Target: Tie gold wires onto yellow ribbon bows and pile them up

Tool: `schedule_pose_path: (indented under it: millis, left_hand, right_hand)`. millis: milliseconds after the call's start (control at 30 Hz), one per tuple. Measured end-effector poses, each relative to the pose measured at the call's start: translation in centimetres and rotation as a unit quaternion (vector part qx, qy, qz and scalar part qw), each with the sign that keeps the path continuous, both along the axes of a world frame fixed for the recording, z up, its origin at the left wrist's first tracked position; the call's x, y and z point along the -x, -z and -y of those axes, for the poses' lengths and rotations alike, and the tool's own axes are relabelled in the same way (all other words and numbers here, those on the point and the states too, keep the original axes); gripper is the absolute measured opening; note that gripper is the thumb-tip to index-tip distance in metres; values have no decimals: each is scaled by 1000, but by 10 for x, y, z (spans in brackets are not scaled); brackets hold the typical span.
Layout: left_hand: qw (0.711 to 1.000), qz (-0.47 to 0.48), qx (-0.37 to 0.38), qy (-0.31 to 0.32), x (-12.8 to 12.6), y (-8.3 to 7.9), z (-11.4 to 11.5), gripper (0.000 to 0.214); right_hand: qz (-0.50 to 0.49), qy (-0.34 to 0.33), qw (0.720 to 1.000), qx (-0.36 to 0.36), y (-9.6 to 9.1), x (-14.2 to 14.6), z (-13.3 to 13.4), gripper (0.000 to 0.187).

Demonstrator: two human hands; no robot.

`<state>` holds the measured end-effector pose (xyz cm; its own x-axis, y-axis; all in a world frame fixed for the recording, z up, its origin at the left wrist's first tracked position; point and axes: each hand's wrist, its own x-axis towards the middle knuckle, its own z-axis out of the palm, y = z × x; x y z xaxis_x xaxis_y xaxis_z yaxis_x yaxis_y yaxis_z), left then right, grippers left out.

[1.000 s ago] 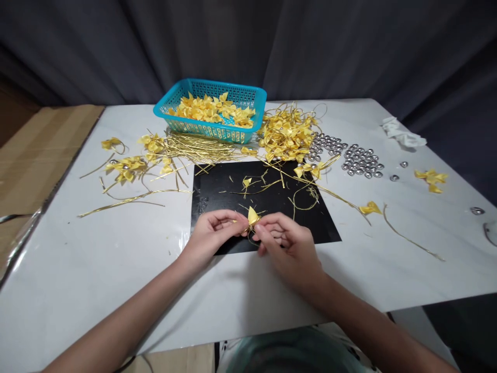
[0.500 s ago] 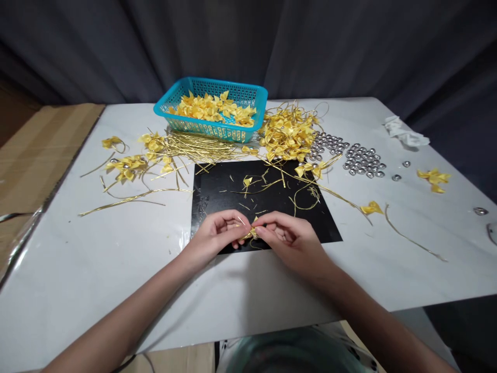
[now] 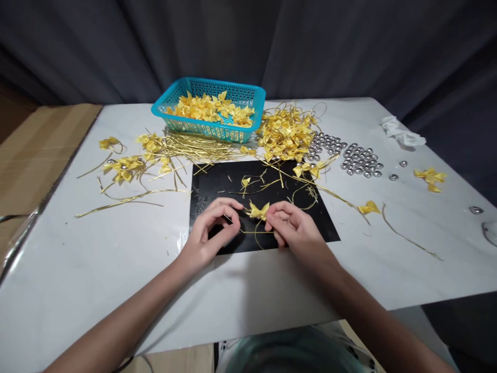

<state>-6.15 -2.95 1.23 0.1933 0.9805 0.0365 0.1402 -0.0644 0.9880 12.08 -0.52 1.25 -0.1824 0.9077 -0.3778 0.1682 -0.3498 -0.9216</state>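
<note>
1. At the far left, a sheet of brown cardboard (image 3: 50, 150) lies beside the white surface (image 3: 97, 254).
2. Left on the surface, a loose group of yellow ribbon pieces (image 3: 126, 167) rests near a strand of gold cord lying crosswise (image 3: 111, 204).
3. The blue basket (image 3: 217, 126), with yellow ribbon blossoms (image 3: 204, 107) inside, stands at the back. A bundle of gold cords (image 3: 200, 147) lies along its front.
4. My left grip (image 3: 215, 228) is narrow over the black mat (image 3: 205, 178), thumb and forefinger pinched on a thin gold cord (image 3: 258, 232) that runs across toward my other fingers.
5. Between my two grips, above the mat, is the yellow ribbon flower (image 3: 258, 211), its petals spread, with a thin strand curving down below it.
6. My right grip (image 3: 293, 223) is pinched on the flower's right-hand side.
7. Behind it, right of the basket, yellow ribbon flowers with gold cords make a tangled pile (image 3: 287, 134).
8. Next come the silver beads (image 3: 362, 160), clustered just beside that pile, and nearer to me a single yellow ribbon piece (image 3: 368, 207).
9. Farther right lie a crumpled white tissue (image 3: 402, 133), another yellow ribbon flower (image 3: 430, 178) and a lone silver bead (image 3: 476, 210).
</note>
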Motion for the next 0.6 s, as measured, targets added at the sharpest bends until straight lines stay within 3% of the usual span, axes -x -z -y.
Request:
schedule_pose_path:
  millis: [133,233,333,467,600]
  left_hand:
    - [980,-142,-127,53,6,-3,-2,10]
    - [951,-238,-163,109,7,-2,-5,8]
    - [960,-227,-151,61,4,2,-4,4]
    - [985,-102,-122,-66,-2,5,4,16]
    - [993,-53,-75,-79,-4,-1,8,11]
  right_hand:
    - [61,99,990,-83,-8,-12,-14,17]
    - [66,110,981,-148,-23,-18,-21,10]
    - [39,28,989,-138,-38,-12,-18,9]
    - [-2,-101,994,-41,-47,4,-9,7]
    - [-26,-156,987,33,-49,7,-7,10]
